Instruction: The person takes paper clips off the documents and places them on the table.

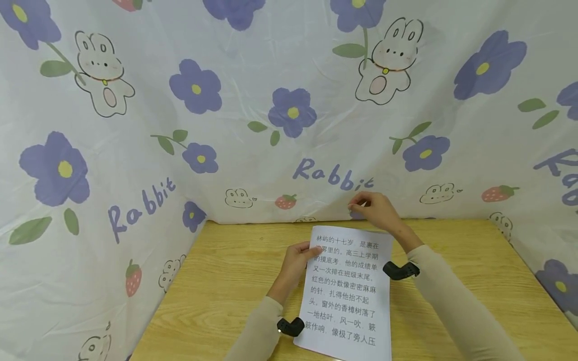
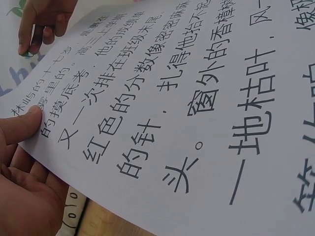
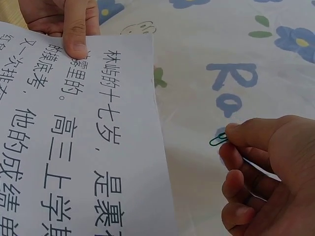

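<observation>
My left hand (image 1: 295, 263) grips the left edge of a white printed sheet of paper (image 1: 345, 296), thumb on the printed face and fingers behind it. In the left wrist view the sheet bends slightly under its thumb. Between thumb and index finger, my right hand (image 3: 263, 167) pinches a small green paper clip (image 3: 218, 139), whose looped end sticks out toward the sheet. That hand is just beyond the top edge of the paper, apart from it. Rows of large black characters cover the side of the sheet facing me.
Below the sheet lies a wooden table (image 1: 226, 296). A white cloth (image 1: 253, 65) printed with purple flowers, rabbits and strawberries hangs behind the table and along its sides. Each wrist wears a black band mount (image 1: 401, 271).
</observation>
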`<action>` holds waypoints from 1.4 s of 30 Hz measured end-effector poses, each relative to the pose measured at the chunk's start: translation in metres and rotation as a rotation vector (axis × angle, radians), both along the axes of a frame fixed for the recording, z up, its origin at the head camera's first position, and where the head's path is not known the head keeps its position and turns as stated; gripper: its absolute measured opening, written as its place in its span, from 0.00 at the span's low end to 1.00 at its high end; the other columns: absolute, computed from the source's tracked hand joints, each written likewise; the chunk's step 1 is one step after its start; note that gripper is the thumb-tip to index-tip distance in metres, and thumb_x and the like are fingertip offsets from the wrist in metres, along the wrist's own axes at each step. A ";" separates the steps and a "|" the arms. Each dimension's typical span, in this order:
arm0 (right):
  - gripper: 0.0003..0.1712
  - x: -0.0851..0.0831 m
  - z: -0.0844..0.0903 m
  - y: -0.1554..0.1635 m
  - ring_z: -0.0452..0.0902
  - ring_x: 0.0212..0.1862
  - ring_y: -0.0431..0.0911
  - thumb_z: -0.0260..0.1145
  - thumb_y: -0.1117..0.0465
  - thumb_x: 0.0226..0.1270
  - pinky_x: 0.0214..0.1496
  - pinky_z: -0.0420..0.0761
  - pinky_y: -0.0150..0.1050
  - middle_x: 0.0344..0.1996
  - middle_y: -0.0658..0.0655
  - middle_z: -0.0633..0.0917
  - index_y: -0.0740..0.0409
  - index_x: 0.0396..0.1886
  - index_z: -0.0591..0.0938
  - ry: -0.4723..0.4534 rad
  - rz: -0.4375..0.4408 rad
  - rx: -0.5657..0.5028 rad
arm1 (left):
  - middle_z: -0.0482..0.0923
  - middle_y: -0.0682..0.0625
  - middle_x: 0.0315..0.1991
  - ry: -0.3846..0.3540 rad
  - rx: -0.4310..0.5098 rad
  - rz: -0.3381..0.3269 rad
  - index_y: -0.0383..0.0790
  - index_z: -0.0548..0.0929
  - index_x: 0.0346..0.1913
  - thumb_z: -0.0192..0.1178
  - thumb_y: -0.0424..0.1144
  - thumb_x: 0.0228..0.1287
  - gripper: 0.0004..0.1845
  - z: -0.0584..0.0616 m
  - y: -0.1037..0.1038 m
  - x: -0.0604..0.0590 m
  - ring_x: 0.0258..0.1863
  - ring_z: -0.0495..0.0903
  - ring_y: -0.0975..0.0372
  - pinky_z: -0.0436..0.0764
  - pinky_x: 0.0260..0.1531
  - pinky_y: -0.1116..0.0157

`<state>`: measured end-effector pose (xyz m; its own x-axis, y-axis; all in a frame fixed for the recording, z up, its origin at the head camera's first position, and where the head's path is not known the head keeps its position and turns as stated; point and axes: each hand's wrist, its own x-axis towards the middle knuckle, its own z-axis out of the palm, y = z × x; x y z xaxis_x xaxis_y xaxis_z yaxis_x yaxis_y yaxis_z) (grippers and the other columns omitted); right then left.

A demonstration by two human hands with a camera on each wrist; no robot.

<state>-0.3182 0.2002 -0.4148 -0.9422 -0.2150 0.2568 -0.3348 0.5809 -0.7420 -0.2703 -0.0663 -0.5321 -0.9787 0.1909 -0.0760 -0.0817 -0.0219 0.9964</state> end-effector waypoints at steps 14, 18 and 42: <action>0.12 0.002 -0.007 0.036 0.78 0.36 0.48 0.68 0.53 0.79 0.36 0.77 0.37 0.40 0.58 0.89 0.57 0.47 0.88 -0.020 -0.084 0.015 | 0.93 0.44 0.42 0.000 0.019 -0.003 0.35 0.90 0.54 0.72 0.44 0.71 0.17 -0.002 0.001 0.001 0.35 0.92 0.60 0.89 0.37 0.67; 0.13 0.004 -0.008 0.048 0.77 0.36 0.47 0.67 0.53 0.80 0.35 0.76 0.37 0.41 0.58 0.89 0.58 0.48 0.88 -0.026 -0.103 0.021 | 0.93 0.44 0.42 -0.004 0.025 -0.002 0.35 0.90 0.54 0.72 0.44 0.71 0.17 -0.002 0.001 0.000 0.35 0.92 0.61 0.89 0.37 0.67; 0.27 0.018 -0.031 0.121 0.80 0.55 0.59 0.58 0.46 0.85 0.50 0.78 0.44 0.56 0.69 0.84 0.66 0.61 0.83 -0.165 -0.196 0.027 | 0.93 0.43 0.44 -0.001 0.042 -0.016 0.36 0.89 0.58 0.72 0.45 0.71 0.19 -0.002 0.001 -0.001 0.37 0.93 0.60 0.90 0.38 0.66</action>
